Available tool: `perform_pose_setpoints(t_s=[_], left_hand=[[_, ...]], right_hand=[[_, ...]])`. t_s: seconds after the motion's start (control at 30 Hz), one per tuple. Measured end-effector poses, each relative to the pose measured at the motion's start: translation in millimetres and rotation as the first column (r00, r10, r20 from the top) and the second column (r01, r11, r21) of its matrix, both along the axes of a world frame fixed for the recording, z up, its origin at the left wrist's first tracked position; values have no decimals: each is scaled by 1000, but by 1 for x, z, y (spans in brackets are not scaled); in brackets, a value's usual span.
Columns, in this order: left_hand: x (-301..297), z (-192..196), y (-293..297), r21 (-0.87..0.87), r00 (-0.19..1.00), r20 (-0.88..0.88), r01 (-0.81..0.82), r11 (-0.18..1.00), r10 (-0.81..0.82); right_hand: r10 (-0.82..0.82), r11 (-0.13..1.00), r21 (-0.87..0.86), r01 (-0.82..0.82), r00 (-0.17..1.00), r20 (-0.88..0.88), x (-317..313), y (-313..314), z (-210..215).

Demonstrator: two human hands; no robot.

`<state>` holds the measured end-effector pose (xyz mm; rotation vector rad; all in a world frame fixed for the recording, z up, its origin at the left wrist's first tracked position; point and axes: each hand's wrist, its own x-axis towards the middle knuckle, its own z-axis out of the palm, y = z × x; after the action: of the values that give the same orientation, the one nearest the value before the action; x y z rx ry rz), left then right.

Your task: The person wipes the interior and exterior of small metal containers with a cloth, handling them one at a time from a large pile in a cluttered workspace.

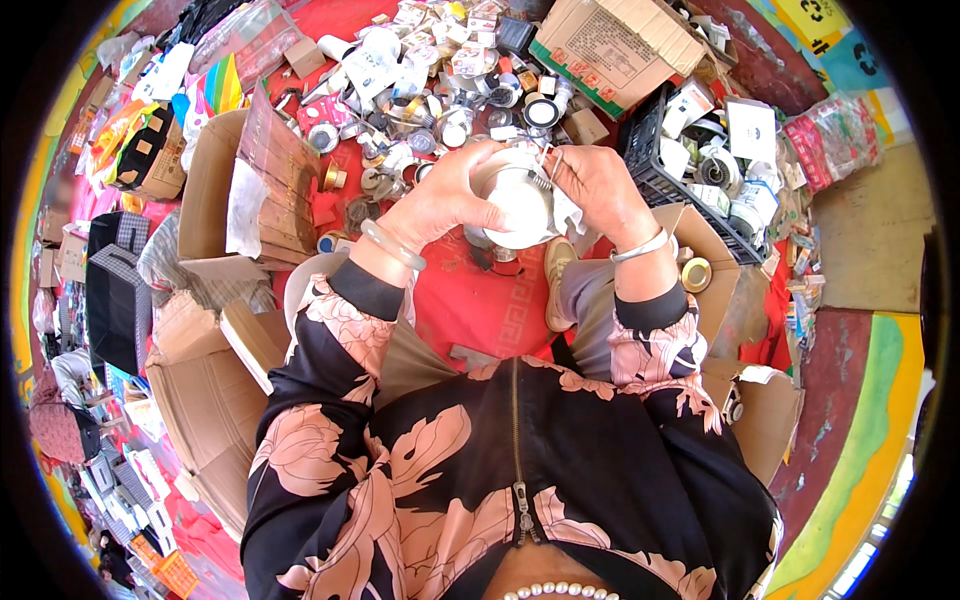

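A round white lamp (522, 212) is sitting between the person's two hands, raised over the red cloth (455, 300), and I am viewing it from above. The left hand (450, 200) is clasping its left side, thumb toward me, the other fingers partly hidden behind. The right hand (603, 190) is pinching its fingers together on the upper right edge, beside a small coil; the exact part gripped I am not making out.

I am judging the lamp light and stiff, its smooth face probably slippery and its coil springy. I am favouring the outer rim for a hold, sparing the face and any thin wire.

Beyond the hands, a pile of parts (422, 142) is spreading across the cloth. A brown carton (615, 50) is standing behind at the right, a black crate (668, 188) is holding more fittings nearer, and an open box (213, 185) is standing left.
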<state>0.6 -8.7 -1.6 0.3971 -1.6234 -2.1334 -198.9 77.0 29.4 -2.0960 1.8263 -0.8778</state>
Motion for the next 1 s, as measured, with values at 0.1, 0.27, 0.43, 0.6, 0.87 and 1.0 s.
perform_pose_setpoints(t_s=[0.1, 0.27, 0.43, 0.6, 0.87, 1.0], left_hand=[[0, -2, -1, -74, 999, 32, -25, 997, 28], [3, 2, -3, -148, 997, 61, -38, 988, 47], [4, 7, -1, -88, 998, 20, -54, 995, 56], [6, 8, -3, -61, 998, -13, -69, 996, 68], [7, 6, -5, 78, 999, -33, -33, 996, 36], [5, 2, -7, 50, 998, 2, -65, 997, 65]], right_hand=[[70, 998, 4, -70, 997, -29, -6, -2, -2], [159, 987, 22, -159, 987, -33, -16, -1, -9], [154, 975, 135, -179, 972, 177, -11, 5, 12], [13, 994, 107, -37, 975, 220, 1, 7, 20], [-109, 990, -90, 108, 994, -7, 12, 2, -1], [-118, 956, 295, 0, 916, 382, -3, -2, -3]])
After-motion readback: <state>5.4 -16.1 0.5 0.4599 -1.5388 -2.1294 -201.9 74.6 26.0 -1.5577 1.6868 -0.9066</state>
